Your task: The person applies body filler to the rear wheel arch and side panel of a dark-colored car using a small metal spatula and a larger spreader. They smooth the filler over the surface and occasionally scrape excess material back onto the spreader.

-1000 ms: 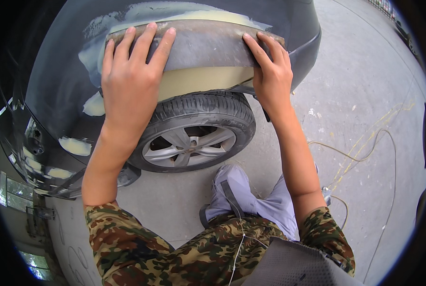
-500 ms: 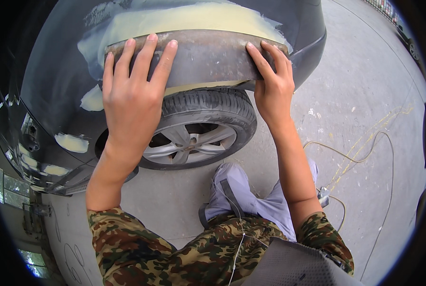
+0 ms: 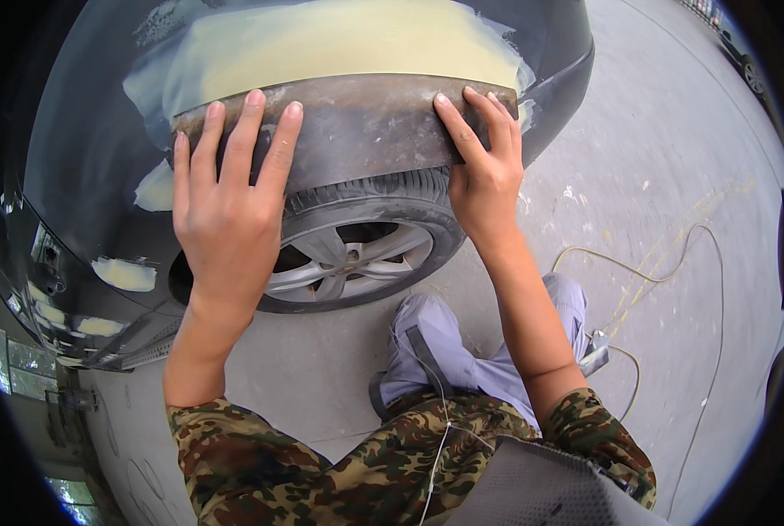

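Note:
A wide, thin, dark filler spreader (image 3: 365, 131), stained brown along its far edge, lies bent in a shallow arc against the car's dark fender (image 3: 85, 114). Pale yellow body filler (image 3: 348, 44) forms a broad smooth band just beyond that edge. My left hand (image 3: 230, 215) grips the spreader's left part, its fingers spread over the face. At the right end my right hand (image 3: 490, 184) holds it with fingers on top; both thumbs are mostly hidden. Below the spreader shows the tyre (image 3: 392, 187) with its silver wheel (image 3: 350, 257).
Smaller filler patches (image 3: 124, 273) mark the car's side at left. A thin hose (image 3: 714, 351) loops over the grey concrete floor (image 3: 655, 158), near a small grey tool (image 3: 595, 353) beside my knee. Another parked car (image 3: 751, 77) stands at the far right.
Both hands have drawn the spreader down toward me and slightly left. More of the yellow filler shows above it, and the spreader covers the fender's lower edge and the tyre's top.

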A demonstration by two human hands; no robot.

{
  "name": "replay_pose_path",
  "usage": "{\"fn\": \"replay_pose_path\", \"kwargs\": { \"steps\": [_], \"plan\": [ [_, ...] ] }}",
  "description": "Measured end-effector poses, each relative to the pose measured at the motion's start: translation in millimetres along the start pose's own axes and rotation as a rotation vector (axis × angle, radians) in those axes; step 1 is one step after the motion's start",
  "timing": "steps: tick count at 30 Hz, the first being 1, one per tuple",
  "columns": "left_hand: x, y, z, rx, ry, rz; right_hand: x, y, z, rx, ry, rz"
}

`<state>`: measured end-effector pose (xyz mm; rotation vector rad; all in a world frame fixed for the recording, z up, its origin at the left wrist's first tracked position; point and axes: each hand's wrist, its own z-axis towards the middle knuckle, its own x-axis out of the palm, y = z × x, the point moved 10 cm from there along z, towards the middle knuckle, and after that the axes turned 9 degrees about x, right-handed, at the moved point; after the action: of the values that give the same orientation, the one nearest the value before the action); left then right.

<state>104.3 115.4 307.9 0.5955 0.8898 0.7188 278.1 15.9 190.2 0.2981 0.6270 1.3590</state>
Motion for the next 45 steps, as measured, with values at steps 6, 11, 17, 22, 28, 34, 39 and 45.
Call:
{"fn": "replay_pose_path", "kwargs": {
  "steps": [6,11,17,22,28,34,39,45],
  "plan": [
    [1,0,-9,0.011,-0.002,0.022,7,-2,-11,0.037,0.010,0.049],
    [3,2,-18,0.016,-0.009,0.026,12,2,-21,0.034,-0.021,0.055],
    [10,5,-32,0.006,-0.035,0.044,17,8,-32,0.031,-0.070,0.010],
    [17,8,-48,-0.020,-0.055,0.053,29,15,-46,0.036,-0.089,-0.029],
    [24,7,-65,-0.045,-0.058,0.029,37,16,-60,0.046,-0.101,-0.030],
    [25,5,-77,-0.070,-0.044,0.009,38,18,-64,0.031,-0.078,-0.034],
    [12,-3,-87,-0.093,0.083,-0.096,26,29,-66,-0.002,-0.026,-0.067],
    [-34,-11,-69,-0.034,0.063,-0.094,-17,42,-59,-0.027,-0.089,-0.090]
  ]
}}
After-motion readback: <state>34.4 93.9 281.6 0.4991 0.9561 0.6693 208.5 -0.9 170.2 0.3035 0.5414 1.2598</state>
